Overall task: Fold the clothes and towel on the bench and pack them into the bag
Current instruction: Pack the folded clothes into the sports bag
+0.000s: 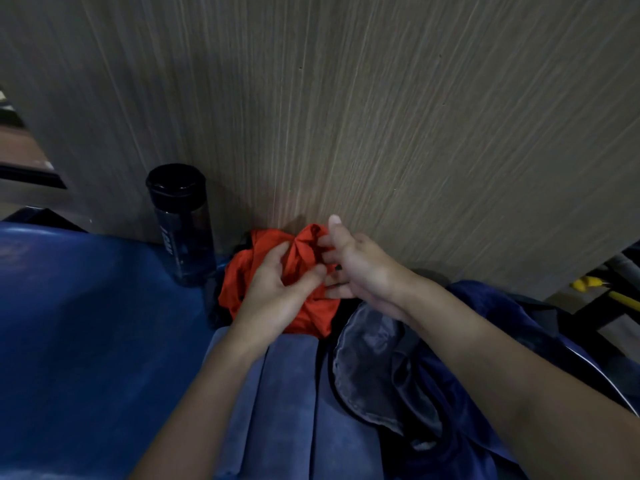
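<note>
Two hands [277, 289] [356, 268] grip one red garment [239, 278].

— What are your grips on?
— Your left grip [277, 289] and right grip [353, 268] both pinch the bunched red garment [239, 275].
— And nearby?
— A dark bottle [183, 230] stands left on the blue desk [86, 323]. A blue towel [287, 393] lies beside the bag [381, 358].

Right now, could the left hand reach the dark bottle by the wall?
Probably yes. The bottle stands upright just left of the orange garment that the left hand grips, and nothing stands between them; the hand must let go first.
</note>
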